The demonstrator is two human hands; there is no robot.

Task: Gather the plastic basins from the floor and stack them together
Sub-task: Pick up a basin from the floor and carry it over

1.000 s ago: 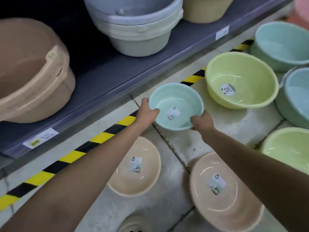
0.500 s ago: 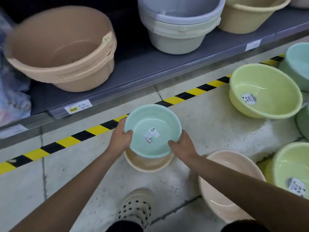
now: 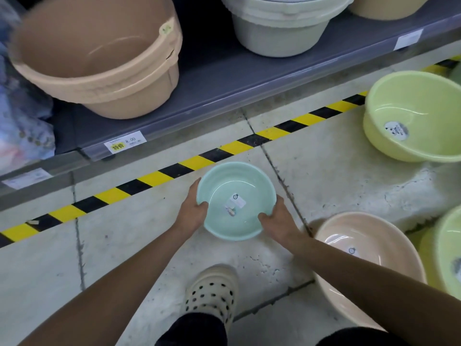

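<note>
Held basin: a small mint-green basin (image 3: 236, 201), mouth up, a sticker on its floor, sits low over the concrete between both hands, just this side of the yellow-and-black floor tape (image 3: 154, 177).
Left hand: the left hand (image 3: 193, 212) clasps the near-left rim, thumb hooked inside the bowl, fingers hidden under it.
Right hand: the right hand (image 3: 277, 221) clasps the near-right rim the same way, thumb over the edge.
Beneath it: I cannot tell whether the mint basin rests on the floor, sits in another basin, or hangs just above; nothing shows under its edge.
Loose on the floor: a large beige basin (image 3: 369, 265) just right of the right forearm; a yellow-green basin (image 3: 416, 116) further off at the right, beyond the tape's end; a second green basin (image 3: 449, 250) cut by the right border, touching the beige one.
Not part of it: a tan tub (image 3: 99, 61) and grey tubs (image 3: 282, 28) stand on the store shelf (image 3: 224, 78), already nested.
Foot: a spotted clog (image 3: 212, 290) is planted right below the mint basin.
Progress: early, I'd say. No stack of several colours is visible; at least three basins lie separate.
Left to do: by my reckoning the bigger ones should go underneath, so the mint one belongs on top.
</note>
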